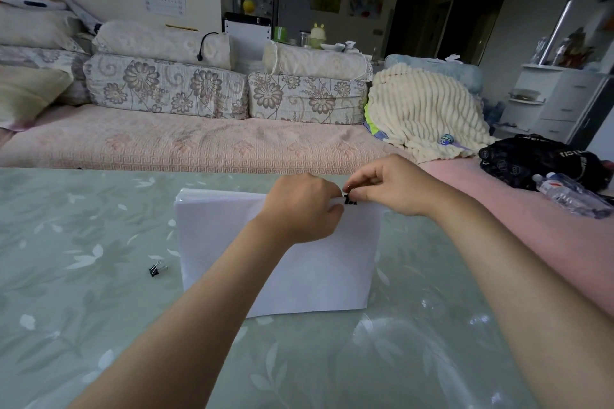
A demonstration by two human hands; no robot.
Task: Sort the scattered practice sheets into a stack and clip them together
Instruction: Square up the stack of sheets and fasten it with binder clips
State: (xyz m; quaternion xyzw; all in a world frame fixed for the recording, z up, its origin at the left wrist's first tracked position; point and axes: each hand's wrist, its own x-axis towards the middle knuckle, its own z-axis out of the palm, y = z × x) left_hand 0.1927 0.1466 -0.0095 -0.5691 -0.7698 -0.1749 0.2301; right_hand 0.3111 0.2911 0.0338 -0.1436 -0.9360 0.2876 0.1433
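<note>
Now, on the green worktop (99, 325) the stack of practice sheets (219, 242) lies squared, so the job is seating the clip well: the left grip (299, 209), curled over the stack's far edge, should hold the sheets flush. The right grip (388, 186), pinching the black binder clip (349, 200) at that same edge, should push it fully on before letting go; a spare clip (155, 270) lies left of the stack.

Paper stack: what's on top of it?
Left hand grips the paper stack at its far edge; right hand pinches a black binder clip there. The hands hide the clip's bite.
</note>
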